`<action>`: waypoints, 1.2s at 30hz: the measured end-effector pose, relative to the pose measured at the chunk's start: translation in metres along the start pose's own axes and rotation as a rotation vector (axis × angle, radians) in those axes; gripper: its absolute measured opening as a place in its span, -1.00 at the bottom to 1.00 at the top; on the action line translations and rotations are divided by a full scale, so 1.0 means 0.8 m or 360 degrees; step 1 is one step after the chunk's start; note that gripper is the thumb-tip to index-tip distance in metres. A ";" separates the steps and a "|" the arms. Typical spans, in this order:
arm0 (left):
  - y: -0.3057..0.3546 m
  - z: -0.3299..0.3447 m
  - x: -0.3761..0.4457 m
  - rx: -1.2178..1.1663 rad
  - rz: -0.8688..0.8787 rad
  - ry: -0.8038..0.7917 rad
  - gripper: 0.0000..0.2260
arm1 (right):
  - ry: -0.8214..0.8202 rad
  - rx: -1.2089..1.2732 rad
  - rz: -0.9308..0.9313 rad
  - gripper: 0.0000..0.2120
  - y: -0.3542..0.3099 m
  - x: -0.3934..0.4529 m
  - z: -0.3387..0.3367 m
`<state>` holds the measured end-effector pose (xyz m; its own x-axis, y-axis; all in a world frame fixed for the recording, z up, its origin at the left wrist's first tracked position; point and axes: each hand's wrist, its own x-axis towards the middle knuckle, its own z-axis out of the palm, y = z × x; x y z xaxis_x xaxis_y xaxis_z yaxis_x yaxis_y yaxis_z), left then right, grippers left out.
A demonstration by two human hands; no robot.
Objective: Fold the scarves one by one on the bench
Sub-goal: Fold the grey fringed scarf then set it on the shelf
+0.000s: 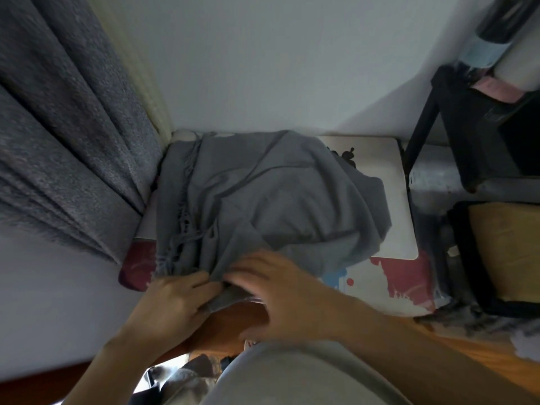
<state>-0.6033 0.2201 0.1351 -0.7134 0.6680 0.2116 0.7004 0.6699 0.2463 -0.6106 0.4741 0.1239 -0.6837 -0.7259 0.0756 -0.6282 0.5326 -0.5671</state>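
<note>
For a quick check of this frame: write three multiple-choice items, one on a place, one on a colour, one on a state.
1. Where do the two hands meet the scarf?
A. at its near edge
B. at its far edge by the wall
C. on its right end

2. What colour is the scarf?
A. red
B. grey
C. yellow

3. How does the scarf lie?
A. rolled into a tight tube
B. folded into a small neat square
C. spread loosely with creases

Key: 1 A, the left hand and right hand are at the near edge; 2 B, the cloth is plain grey; 3 C, creases cross it and its fringe hangs loose.
</note>
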 end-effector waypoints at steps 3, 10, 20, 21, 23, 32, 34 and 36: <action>0.001 -0.001 0.003 -0.0019 0.0013 -0.0064 -0.87 | 0.0230 -0.0166 -0.0063 -0.51 -0.022 0.031 0.046; -0.006 -0.004 -0.013 -0.0061 -0.0086 0.0020 -0.84 | 0.0455 -0.0312 0.0271 -0.84 0.049 -0.007 0.070; -0.016 -0.007 -0.019 -0.0122 -0.0208 0.0186 -0.86 | 0.0299 -0.0428 0.0819 -0.66 0.198 -0.135 0.046; -0.017 -0.006 -0.020 -0.0112 -0.0209 0.0192 -0.86 | 0.0258 -0.0475 0.0855 -0.70 0.209 -0.146 0.043; -0.020 -0.005 -0.020 -0.0115 -0.0205 0.0199 -0.86 | 0.0243 -0.0572 0.0900 -0.75 0.227 -0.167 0.036; -0.012 0.000 -0.021 -0.0124 -0.0089 0.0136 -0.72 | 0.0105 -0.0596 0.1367 -0.73 0.262 -0.190 0.020; -0.011 0.002 -0.024 -0.0104 -0.0064 0.0068 -0.68 | 0.0026 -0.0772 0.1402 -0.74 0.245 -0.170 0.020; -0.011 0.003 -0.026 -0.0083 -0.0067 0.0040 -0.66 | -0.0209 -0.0780 0.1165 -0.40 0.207 -0.140 0.030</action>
<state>-0.5948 0.2011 0.1260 -0.7432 0.6306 0.2237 0.6679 0.6791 0.3046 -0.6290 0.6330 0.0021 -0.9468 -0.1587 -0.2799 -0.1596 0.9870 -0.0198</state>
